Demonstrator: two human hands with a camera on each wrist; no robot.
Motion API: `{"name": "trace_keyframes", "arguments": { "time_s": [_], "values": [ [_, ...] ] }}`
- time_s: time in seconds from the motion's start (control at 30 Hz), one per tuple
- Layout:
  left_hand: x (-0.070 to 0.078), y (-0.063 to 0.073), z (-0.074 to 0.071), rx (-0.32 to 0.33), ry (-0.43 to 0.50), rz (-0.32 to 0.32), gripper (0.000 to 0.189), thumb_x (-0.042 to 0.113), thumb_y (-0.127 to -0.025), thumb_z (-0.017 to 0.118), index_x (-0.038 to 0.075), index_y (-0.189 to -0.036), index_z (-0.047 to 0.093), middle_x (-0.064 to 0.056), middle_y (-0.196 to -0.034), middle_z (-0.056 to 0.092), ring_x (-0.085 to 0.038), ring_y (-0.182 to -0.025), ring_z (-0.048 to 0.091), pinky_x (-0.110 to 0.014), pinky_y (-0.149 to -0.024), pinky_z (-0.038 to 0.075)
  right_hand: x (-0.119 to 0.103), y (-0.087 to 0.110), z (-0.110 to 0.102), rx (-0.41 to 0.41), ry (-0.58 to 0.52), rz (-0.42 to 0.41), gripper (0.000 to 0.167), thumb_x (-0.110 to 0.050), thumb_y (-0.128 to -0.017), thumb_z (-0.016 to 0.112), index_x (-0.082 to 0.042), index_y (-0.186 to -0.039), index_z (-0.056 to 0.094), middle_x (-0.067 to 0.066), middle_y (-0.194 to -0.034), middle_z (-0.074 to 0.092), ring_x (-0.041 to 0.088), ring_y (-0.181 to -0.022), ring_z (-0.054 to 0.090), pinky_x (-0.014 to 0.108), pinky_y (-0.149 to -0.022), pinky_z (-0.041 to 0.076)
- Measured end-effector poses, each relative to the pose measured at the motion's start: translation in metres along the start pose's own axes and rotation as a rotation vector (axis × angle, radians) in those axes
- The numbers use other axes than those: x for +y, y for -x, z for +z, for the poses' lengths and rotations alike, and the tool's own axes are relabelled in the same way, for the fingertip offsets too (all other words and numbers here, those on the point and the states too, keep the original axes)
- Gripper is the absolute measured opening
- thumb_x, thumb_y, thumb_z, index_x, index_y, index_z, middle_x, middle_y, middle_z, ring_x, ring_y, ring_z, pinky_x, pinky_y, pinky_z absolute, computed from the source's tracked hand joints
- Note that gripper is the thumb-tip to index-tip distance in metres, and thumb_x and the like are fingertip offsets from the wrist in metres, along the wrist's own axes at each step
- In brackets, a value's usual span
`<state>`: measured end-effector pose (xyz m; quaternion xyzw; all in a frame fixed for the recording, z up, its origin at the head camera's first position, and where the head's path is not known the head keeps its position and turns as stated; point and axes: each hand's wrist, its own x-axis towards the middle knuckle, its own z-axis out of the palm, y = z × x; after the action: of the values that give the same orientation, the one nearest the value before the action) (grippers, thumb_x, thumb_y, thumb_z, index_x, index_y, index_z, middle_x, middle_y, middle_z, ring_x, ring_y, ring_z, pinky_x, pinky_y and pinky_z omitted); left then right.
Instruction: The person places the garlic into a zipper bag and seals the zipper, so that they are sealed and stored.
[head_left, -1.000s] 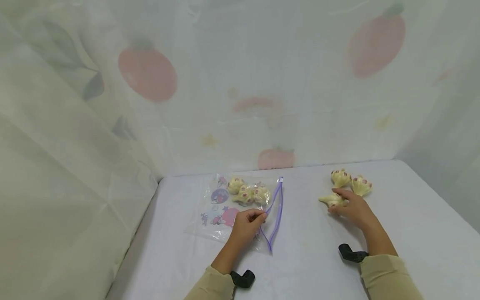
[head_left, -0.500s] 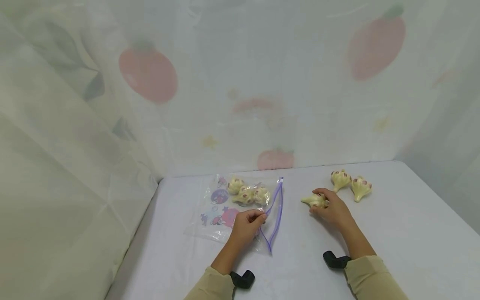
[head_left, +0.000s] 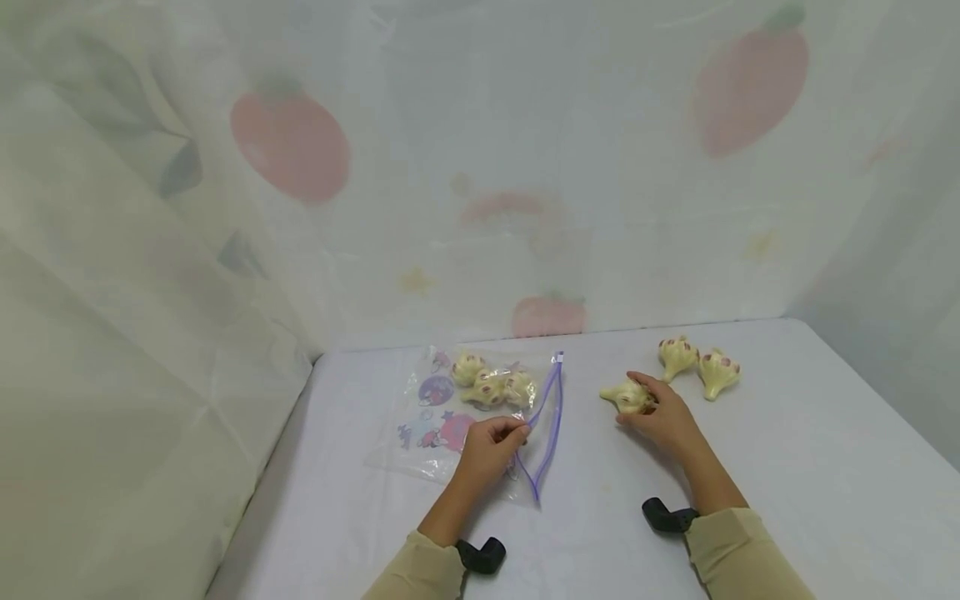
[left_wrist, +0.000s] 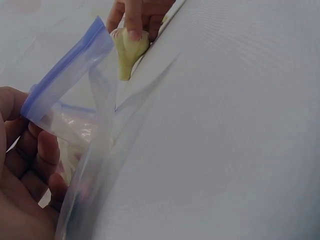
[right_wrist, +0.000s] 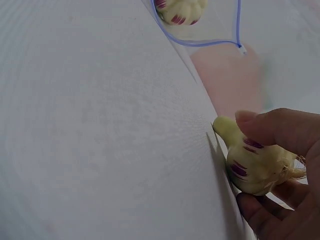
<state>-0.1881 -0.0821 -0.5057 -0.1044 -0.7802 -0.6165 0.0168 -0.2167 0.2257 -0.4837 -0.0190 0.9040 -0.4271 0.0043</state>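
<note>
A clear zip bag (head_left: 420, 454) with a purple zip edge and printed cartoon figures lies on the table, its mouth parted towards the right. Through its film show several garlic bulbs (head_left: 487, 388). My left hand (head_left: 486, 454) pinches the near lip of that mouth; in the left wrist view the thumb and fingers (left_wrist: 47, 147) hold the blue-looking zip strip. Right of the bag, my right hand (head_left: 663, 421) grips a garlic bulb (head_left: 627, 397), stem pointing left. Purple streaks and dry roots mark this bulb in the right wrist view, between thumb (right_wrist: 280, 127) and fingers.
Two more garlic bulbs, one (head_left: 678, 357) beside the other (head_left: 718, 372), lie at the table's back right. A white cloth covers the table (head_left: 600, 533). Printed curtains (head_left: 420, 167) hang behind it and on the sides.
My right hand has carried the garlic bulb left, away from the other two, then nearly stopped over the last half second. The left hand keeps its hold on the bag's lip.
</note>
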Motion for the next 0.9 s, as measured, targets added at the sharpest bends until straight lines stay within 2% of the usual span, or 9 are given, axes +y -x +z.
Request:
{"name": "trace_keyframes", "arguments": {
  "time_s": [0.13, 0.27, 0.43, 0.6, 0.83, 0.9],
  "values": [
    [0.0, -0.001, 0.0, -0.005, 0.011, 0.01, 0.016, 0.021, -0.091, 0.071, 0.006, -0.093, 0.076, -0.01, -0.081, 0.072, -0.006, -0.067, 0.058, -0.018, -0.06, 0.047, 0.0, 0.0, 0.0, -0.001, -0.006, -0.006, 0.081, -0.02, -0.082, 0.078, -0.01, -0.151, 0.036, 0.025, -0.148, 0.039, 0.043, -0.128, 0.044, 0.057, -0.102, 0.04],
    [0.002, -0.001, 0.0, -0.01, 0.017, 0.014, 0.017, 0.021, -0.091, 0.071, 0.004, -0.094, 0.076, -0.01, -0.081, 0.072, -0.006, -0.067, 0.058, -0.019, -0.06, 0.047, 0.001, 0.0, 0.0, -0.001, 0.002, 0.005, 0.082, -0.023, -0.082, 0.078, -0.009, -0.151, 0.035, 0.026, -0.147, 0.039, 0.043, -0.126, 0.046, 0.057, -0.102, 0.041],
    [0.001, -0.001, 0.0, -0.008, 0.012, -0.006, 0.016, 0.02, -0.091, 0.071, 0.006, -0.094, 0.076, -0.009, -0.081, 0.072, -0.006, -0.067, 0.058, -0.018, -0.06, 0.047, 0.0, 0.001, 0.001, 0.014, 0.01, 0.022, 0.084, -0.036, -0.084, 0.077, -0.008, -0.151, 0.036, 0.025, -0.144, 0.046, 0.04, -0.121, 0.051, 0.054, -0.098, 0.044],
    [0.0, 0.0, 0.001, -0.01, 0.001, -0.043, 0.013, 0.016, -0.092, 0.07, 0.004, -0.095, 0.076, -0.012, -0.084, 0.072, -0.004, -0.067, 0.056, -0.017, -0.06, 0.045, -0.001, 0.001, 0.003, 0.033, 0.02, 0.028, 0.084, -0.05, -0.083, 0.075, -0.007, -0.147, 0.042, 0.02, -0.134, 0.057, 0.033, -0.112, 0.058, 0.043, -0.089, 0.048],
    [0.029, 0.009, -0.004, -0.023, 0.016, -0.031, 0.013, 0.011, -0.092, 0.068, -0.001, -0.094, 0.074, -0.015, -0.082, 0.071, -0.003, -0.066, 0.054, -0.018, -0.06, 0.045, -0.004, 0.002, 0.004, 0.046, 0.032, 0.033, 0.084, -0.06, -0.079, 0.073, -0.008, -0.141, 0.051, 0.016, -0.126, 0.063, 0.028, -0.107, 0.06, 0.037, -0.084, 0.048],
    [0.033, 0.011, -0.005, -0.023, 0.014, -0.021, 0.013, 0.011, -0.092, 0.068, -0.001, -0.093, 0.074, -0.014, -0.081, 0.071, -0.003, -0.066, 0.054, -0.017, -0.06, 0.045, -0.006, 0.002, 0.004, 0.051, 0.036, 0.02, 0.083, -0.061, -0.078, 0.074, -0.009, -0.139, 0.053, 0.016, -0.123, 0.064, 0.027, -0.104, 0.06, 0.035, -0.081, 0.048]
  ]
}}
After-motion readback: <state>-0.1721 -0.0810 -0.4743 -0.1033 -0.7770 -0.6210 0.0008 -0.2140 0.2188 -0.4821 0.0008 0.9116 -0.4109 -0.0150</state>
